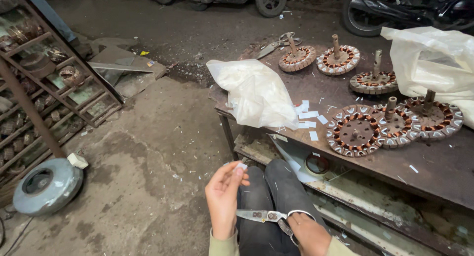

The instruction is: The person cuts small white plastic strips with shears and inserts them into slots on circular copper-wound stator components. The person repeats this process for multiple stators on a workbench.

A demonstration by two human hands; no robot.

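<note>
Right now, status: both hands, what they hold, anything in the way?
Left hand pinches paper slip. Right hand grips scissors, blades shut, over lap. Nothing between hands.

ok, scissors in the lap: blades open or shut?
Shut: the scissors show one closed blade pair, right hand in the handles.

A stained concrete floor point(148, 152) spread left of the fingers. Beyond them stood a rusty brown worktop point(434, 172), with a dusty lower shelf point(355, 206) just right of them. Far left of the fingers leaned a metal rack point(54, 93), a grey round housing point(47, 186) at its foot. Well beyond the fingers, parked wheels point(270, 0) stood in dim light.
</note>
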